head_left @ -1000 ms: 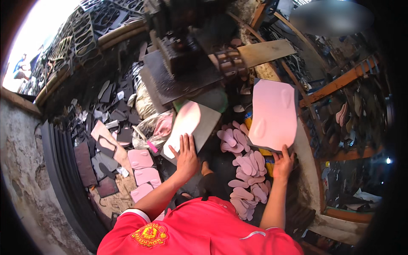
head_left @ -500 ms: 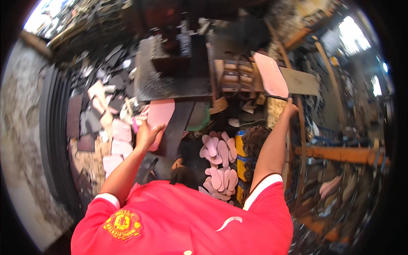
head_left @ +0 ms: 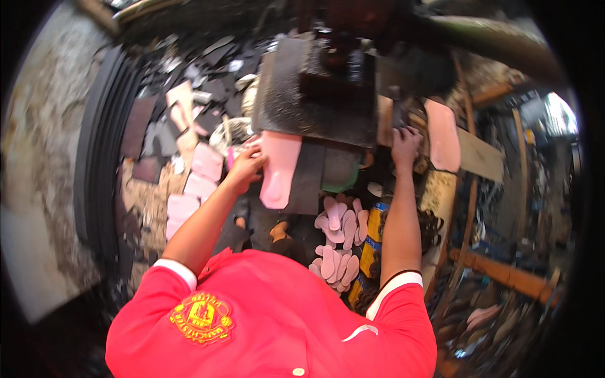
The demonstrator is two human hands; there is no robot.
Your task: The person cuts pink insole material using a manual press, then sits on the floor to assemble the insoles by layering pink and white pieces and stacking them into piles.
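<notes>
Under the front edge of a dark metal press (head_left: pixel 321 120) lies a pink foam sheet (head_left: pixel 281 164), its near end sticking out with a rounded sole-like mark on it. My left hand (head_left: pixel 247 169) grips the sheet's left edge, thumb on top. To the right of the press, my right hand (head_left: pixel 406 148) is closed around the lower end of a dark upright handle (head_left: pixel 397 112). Another pink foam sheet (head_left: pixel 443 135), with dark edges, rests just right of that hand, apart from it. A black sheet (head_left: pixel 305 179) lies beneath the pink one in front of the press.
Cut pink soles (head_left: pixel 337 261) lie in piles on the floor, beside yellow-and-blue boxes (head_left: pixel 373 236). Pink offcuts (head_left: pixel 205 167) and black scraps cover the left floor. Stacked black sheets (head_left: pixel 104 157) stand at far left. An orange beam (head_left: pixel 510 274) runs at right.
My right hand has left the pink sheet at the right and moved left onto the dark handle. My left hand has moved up along the other sheet, which now lies straighter. The view has shifted.
</notes>
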